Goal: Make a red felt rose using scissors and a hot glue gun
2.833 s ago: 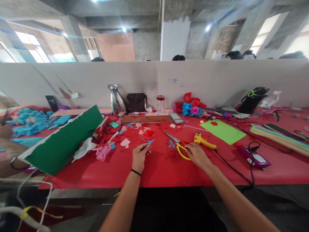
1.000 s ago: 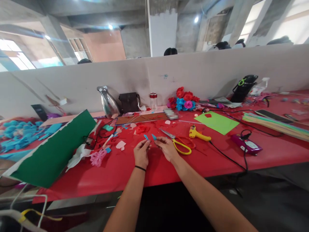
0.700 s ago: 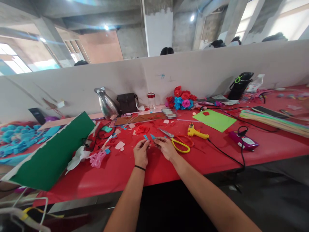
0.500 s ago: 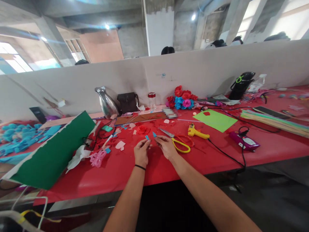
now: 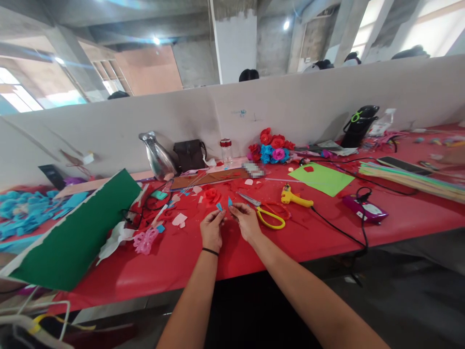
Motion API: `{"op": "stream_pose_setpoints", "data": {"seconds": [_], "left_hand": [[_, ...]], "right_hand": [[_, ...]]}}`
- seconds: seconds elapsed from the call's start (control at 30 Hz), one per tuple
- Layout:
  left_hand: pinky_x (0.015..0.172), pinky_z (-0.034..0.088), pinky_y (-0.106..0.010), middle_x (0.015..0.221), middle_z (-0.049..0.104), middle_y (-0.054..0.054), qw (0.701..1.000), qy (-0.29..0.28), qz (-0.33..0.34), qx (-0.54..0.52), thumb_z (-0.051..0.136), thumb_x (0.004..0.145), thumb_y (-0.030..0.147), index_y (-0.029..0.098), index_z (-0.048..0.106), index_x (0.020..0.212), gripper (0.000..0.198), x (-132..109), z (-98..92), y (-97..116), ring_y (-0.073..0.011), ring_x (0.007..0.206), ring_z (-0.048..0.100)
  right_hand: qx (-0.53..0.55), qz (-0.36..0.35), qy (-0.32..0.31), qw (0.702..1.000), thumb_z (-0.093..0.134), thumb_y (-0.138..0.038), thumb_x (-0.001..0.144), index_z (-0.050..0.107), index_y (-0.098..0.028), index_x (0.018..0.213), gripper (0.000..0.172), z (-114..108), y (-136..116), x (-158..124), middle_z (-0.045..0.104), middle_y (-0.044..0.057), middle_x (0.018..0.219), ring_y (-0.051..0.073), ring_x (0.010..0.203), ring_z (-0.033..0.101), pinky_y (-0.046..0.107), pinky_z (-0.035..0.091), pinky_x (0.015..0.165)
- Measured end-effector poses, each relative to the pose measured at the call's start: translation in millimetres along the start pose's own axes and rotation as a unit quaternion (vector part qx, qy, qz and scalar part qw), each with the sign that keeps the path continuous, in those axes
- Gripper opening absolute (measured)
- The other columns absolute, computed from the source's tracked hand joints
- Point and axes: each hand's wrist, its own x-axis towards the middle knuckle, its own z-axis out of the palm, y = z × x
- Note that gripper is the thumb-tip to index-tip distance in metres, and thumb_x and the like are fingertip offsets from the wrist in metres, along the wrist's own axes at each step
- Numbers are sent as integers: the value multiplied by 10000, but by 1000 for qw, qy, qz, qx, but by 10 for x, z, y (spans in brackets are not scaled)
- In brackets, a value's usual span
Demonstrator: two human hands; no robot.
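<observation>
My left hand pinches a small blue paper piece between thumb and fingers. A second blue paper piece, pointed at the top, is gripped in the fingertips of my right hand. The two hands are close together but apart, above the red table. Just beyond them lies a red paper flower. Scissors with yellow handles rest beside my right hand, and pale pink paper scraps lie left of my left hand.
A yellow glue gun lies to the right, its black cord reaching a purple box. A green board leans at left. Paper flowers, a glass jar and a steel jug stand near the partition.
The two blue pieces have moved slightly apart, and the right one now stands more upright. The whole view has shifted a little; the table items have not moved.
</observation>
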Motion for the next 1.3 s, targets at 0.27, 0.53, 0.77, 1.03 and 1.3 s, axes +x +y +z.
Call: {"op": "stream_pose_setpoints", "data": {"seconds": [0.27,0.53,0.77,1.03,1.3], "left_hand": [[538,438,-208,587,665,-7,1000,3,17,8,821,436,244,132,685,631,263,4,20,-10,-89,541,585],[552,447,-223,591,665,1,1000,9,26,5,815,431,218,139,692,641,257,14,5,-34,-99,542,590],[592,467,-236,589,663,3,1000,-7,25,-1,816,410,211,141,665,591,245,9,-2,-34,-106,569,599],[610,463,-238,601,656,6,999,-19,24,15,811,446,241,141,665,624,251,11,-12,-35,-98,570,584],[587,456,-235,602,653,4,999,-18,30,28,798,465,250,144,675,643,241,12,-14,-31,-98,555,584]], "right_hand": [[-1,4,5,1000,773,-274,502,658,-207,636,189,-25,23,16,666,-23,621,146,608,601,316,498,683],[-39,-6,-11,999,773,-288,517,685,-196,663,194,-22,4,-27,680,-9,647,141,596,585,287,470,621],[-64,-45,-12,997,769,-310,539,686,-211,660,177,15,-45,-63,677,-16,647,142,622,577,278,455,635],[-90,-49,-11,995,754,-353,557,700,-210,658,183,15,-25,-43,688,-1,648,159,629,583,299,469,659],[-134,-68,3,989,724,-344,585,711,-216,682,160,-22,8,-31,711,9,690,185,674,607,315,475,675]]}}
